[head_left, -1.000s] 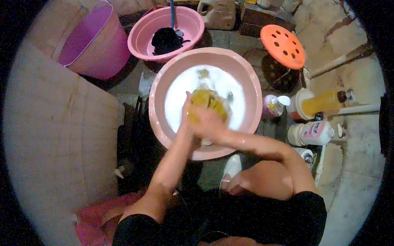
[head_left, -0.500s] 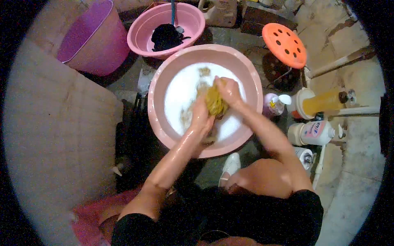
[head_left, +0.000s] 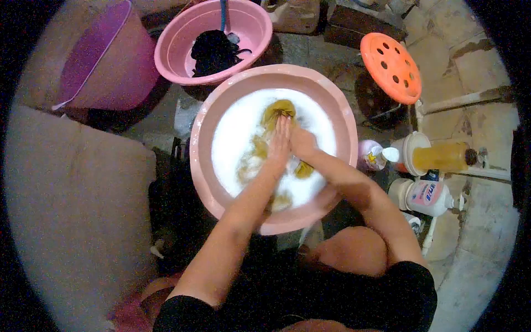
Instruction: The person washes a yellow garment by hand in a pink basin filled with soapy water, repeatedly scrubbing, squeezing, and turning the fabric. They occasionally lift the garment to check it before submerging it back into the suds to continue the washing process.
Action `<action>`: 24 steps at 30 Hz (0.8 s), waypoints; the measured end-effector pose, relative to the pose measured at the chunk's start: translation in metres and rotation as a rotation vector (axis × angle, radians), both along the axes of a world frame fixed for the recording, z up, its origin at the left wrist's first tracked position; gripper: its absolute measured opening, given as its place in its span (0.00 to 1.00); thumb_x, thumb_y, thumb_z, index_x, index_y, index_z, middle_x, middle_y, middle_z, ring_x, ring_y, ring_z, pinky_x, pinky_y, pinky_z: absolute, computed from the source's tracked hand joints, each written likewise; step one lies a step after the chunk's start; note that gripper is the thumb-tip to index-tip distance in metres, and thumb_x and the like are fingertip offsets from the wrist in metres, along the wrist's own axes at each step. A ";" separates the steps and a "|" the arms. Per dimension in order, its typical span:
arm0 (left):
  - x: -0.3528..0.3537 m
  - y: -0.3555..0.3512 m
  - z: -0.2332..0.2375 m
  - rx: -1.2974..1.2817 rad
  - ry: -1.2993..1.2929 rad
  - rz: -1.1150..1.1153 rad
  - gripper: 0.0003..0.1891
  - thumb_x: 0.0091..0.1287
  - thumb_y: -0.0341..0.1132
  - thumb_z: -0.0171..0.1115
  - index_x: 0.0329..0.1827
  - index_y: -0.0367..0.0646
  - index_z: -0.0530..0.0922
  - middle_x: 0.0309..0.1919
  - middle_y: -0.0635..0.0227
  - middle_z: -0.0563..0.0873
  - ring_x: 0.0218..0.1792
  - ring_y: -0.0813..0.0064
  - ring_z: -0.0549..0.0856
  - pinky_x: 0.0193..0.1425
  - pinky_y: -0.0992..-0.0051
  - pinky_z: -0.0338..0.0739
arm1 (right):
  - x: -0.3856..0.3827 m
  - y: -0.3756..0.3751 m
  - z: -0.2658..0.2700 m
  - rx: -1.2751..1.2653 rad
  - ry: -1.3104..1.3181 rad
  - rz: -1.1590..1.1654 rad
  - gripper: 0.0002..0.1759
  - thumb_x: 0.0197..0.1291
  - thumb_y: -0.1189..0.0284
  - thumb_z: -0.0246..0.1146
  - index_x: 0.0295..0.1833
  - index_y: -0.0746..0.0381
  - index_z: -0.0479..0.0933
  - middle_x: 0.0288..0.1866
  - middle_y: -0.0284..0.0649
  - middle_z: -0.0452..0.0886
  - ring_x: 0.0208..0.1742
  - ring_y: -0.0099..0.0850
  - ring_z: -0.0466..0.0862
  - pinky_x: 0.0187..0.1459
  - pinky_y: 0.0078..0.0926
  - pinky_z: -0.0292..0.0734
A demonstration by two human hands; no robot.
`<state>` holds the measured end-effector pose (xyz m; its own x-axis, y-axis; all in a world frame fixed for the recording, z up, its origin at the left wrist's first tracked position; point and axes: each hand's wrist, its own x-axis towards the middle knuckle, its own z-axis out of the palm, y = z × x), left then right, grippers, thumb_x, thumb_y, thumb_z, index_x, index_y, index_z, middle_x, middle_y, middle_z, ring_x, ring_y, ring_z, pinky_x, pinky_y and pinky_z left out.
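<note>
Both my hands are over a wide pink basin [head_left: 200, 171] of white, sudsy water, working at a wet mustard-yellow cloth [head_left: 278, 110]. The fingers of my left hand [head_left: 280, 141] are stretched out flat, their tips at the bunched upper part of the cloth. My right hand [head_left: 302, 143] presses up beside it, its fingers curled round the cloth. More of the fabric shows below my right hand and lies half sunk in the foam to the left. The stretch of cloth between my palms is hidden.
Behind the basin, a smaller pink basin [head_left: 160, 58] holds black fabric [head_left: 212, 54] under a blue hose [head_left: 223, 15]. A purple bucket [head_left: 108, 61] stands at left. On the right are an orange stool [head_left: 391, 69], a pump bottle [head_left: 371, 155], a yellow bottle [head_left: 442, 157] and a white bottle [head_left: 428, 197].
My hands have gone from holding the bunched cloth up between them to pressing it lower, near the foam. My left fingers have straightened. The view has shifted slightly.
</note>
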<state>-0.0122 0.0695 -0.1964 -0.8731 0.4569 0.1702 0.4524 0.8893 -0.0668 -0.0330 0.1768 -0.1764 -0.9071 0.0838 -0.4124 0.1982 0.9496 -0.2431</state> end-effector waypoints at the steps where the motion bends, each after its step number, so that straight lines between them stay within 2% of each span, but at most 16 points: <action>1: -0.003 0.003 -0.019 0.006 -0.006 -0.007 0.33 0.62 0.33 0.55 0.68 0.28 0.57 0.65 0.42 0.64 0.68 0.50 0.62 0.71 0.63 0.58 | 0.002 -0.001 -0.011 0.017 0.028 0.142 0.17 0.59 0.65 0.56 0.46 0.69 0.75 0.44 0.55 0.80 0.47 0.48 0.82 0.46 0.45 0.78; 4: -0.005 0.004 -0.066 0.232 0.052 0.000 0.27 0.62 0.33 0.52 0.65 0.31 0.63 0.61 0.45 0.70 0.63 0.49 0.68 0.67 0.64 0.63 | 0.000 0.002 -0.018 -0.048 0.017 0.350 0.15 0.61 0.70 0.53 0.48 0.68 0.75 0.43 0.52 0.81 0.46 0.45 0.83 0.46 0.44 0.78; 6: -0.004 0.003 -0.091 0.502 -0.774 0.332 0.20 0.69 0.40 0.49 0.59 0.35 0.70 0.54 0.56 0.77 0.59 0.62 0.74 0.64 0.69 0.68 | -0.013 0.008 -0.020 -0.094 0.006 0.431 0.15 0.61 0.71 0.53 0.49 0.68 0.76 0.43 0.51 0.81 0.46 0.44 0.83 0.46 0.42 0.78; 7: -0.004 0.000 -0.092 0.504 -0.768 0.335 0.20 0.69 0.40 0.49 0.59 0.35 0.70 0.54 0.56 0.77 0.59 0.62 0.74 0.64 0.69 0.68 | -0.022 0.017 -0.023 -0.103 -0.003 0.448 0.14 0.61 0.71 0.53 0.48 0.67 0.76 0.43 0.51 0.81 0.46 0.43 0.83 0.46 0.41 0.78; 10: -0.021 -0.011 -0.072 0.913 -0.750 0.168 0.22 0.69 0.46 0.50 0.58 0.37 0.71 0.49 0.59 0.79 0.54 0.64 0.76 0.59 0.68 0.71 | -0.049 0.052 -0.034 -0.130 -0.009 0.498 0.13 0.61 0.69 0.54 0.45 0.65 0.77 0.45 0.50 0.82 0.46 0.42 0.83 0.48 0.39 0.77; 11: -0.028 -0.021 -0.061 1.024 -0.744 0.092 0.23 0.70 0.48 0.50 0.57 0.38 0.71 0.48 0.60 0.79 0.53 0.65 0.77 0.58 0.67 0.72 | -0.049 0.051 -0.030 -0.153 -0.002 0.494 0.13 0.60 0.68 0.54 0.44 0.64 0.78 0.45 0.49 0.82 0.46 0.42 0.83 0.48 0.38 0.77; 13: -0.027 -0.040 -0.041 1.271 -0.741 -0.026 0.25 0.70 0.52 0.50 0.57 0.39 0.72 0.44 0.62 0.80 0.49 0.66 0.78 0.55 0.66 0.74 | -0.031 0.037 0.006 -0.140 0.092 0.503 0.19 0.63 0.62 0.56 0.55 0.61 0.73 0.47 0.44 0.79 0.49 0.35 0.80 0.50 0.36 0.76; 15: -0.014 -0.058 0.123 1.812 -1.328 0.552 0.32 0.66 0.63 0.49 0.57 0.42 0.72 0.39 0.66 0.80 0.46 0.69 0.79 0.52 0.64 0.75 | -0.004 0.000 0.103 -0.992 0.131 -0.240 0.21 0.57 0.68 0.60 0.54 0.65 0.65 0.43 0.54 0.79 0.44 0.43 0.83 0.50 0.39 0.76; 16: -0.013 -0.059 0.117 1.789 -1.243 0.583 0.35 0.65 0.66 0.46 0.59 0.43 0.71 0.40 0.65 0.81 0.48 0.68 0.78 0.52 0.62 0.75 | 0.019 -0.021 0.128 -0.892 0.302 -0.014 0.23 0.57 0.66 0.62 0.53 0.65 0.65 0.41 0.54 0.79 0.42 0.43 0.83 0.49 0.39 0.74; 17: 0.005 -0.072 0.166 1.888 -1.184 0.483 0.31 0.68 0.61 0.49 0.61 0.43 0.70 0.46 0.64 0.81 0.53 0.68 0.76 0.55 0.62 0.75 | 0.041 -0.041 0.154 -0.770 0.496 0.184 0.24 0.56 0.63 0.63 0.53 0.64 0.66 0.39 0.54 0.80 0.39 0.43 0.83 0.49 0.39 0.73; 18: 0.009 -0.082 0.169 1.971 -1.201 0.400 0.31 0.68 0.60 0.49 0.61 0.43 0.70 0.47 0.64 0.80 0.53 0.68 0.77 0.55 0.62 0.75 | 0.058 -0.062 0.179 -0.734 0.168 0.232 0.25 0.56 0.60 0.65 0.52 0.64 0.68 0.37 0.51 0.80 0.38 0.43 0.82 0.47 0.39 0.72; 19: 0.010 -0.084 0.155 2.053 -1.236 0.357 0.30 0.68 0.59 0.49 0.61 0.43 0.70 0.48 0.63 0.80 0.54 0.67 0.77 0.56 0.61 0.75 | 0.054 -0.064 0.157 -0.812 0.207 0.283 0.38 0.53 0.62 0.62 0.68 0.64 0.60 0.37 0.57 0.81 0.42 0.50 0.83 0.46 0.46 0.76; 20: 0.018 -0.082 0.139 2.122 -1.248 0.345 0.30 0.69 0.58 0.49 0.61 0.43 0.70 0.49 0.62 0.79 0.54 0.67 0.77 0.56 0.61 0.75 | 0.076 -0.086 0.156 -0.611 0.357 0.633 0.28 0.52 0.61 0.61 0.59 0.62 0.72 0.37 0.53 0.83 0.39 0.49 0.83 0.44 0.44 0.77; 21: 0.024 -0.078 0.122 2.166 -1.219 0.387 0.29 0.69 0.57 0.49 0.62 0.42 0.70 0.50 0.61 0.79 0.54 0.66 0.77 0.56 0.61 0.75 | 0.071 -0.082 0.135 -0.609 0.367 0.638 0.28 0.52 0.61 0.61 0.59 0.62 0.72 0.37 0.53 0.83 0.39 0.49 0.83 0.44 0.44 0.77; 23: 0.037 -0.059 0.086 2.250 -1.128 0.512 0.28 0.70 0.55 0.49 0.62 0.42 0.69 0.52 0.60 0.78 0.54 0.65 0.77 0.57 0.60 0.75 | 0.045 -0.061 0.077 -0.477 0.709 0.454 0.20 0.53 0.57 0.59 0.44 0.61 0.79 0.34 0.49 0.83 0.34 0.49 0.83 0.41 0.44 0.77; 24: 0.047 -0.051 0.079 2.286 -1.083 0.561 0.27 0.70 0.54 0.49 0.63 0.42 0.69 0.53 0.59 0.78 0.54 0.65 0.77 0.57 0.60 0.75 | 0.030 -0.053 0.076 -0.476 0.614 0.352 0.19 0.53 0.56 0.58 0.40 0.60 0.80 0.34 0.49 0.83 0.34 0.49 0.82 0.41 0.44 0.77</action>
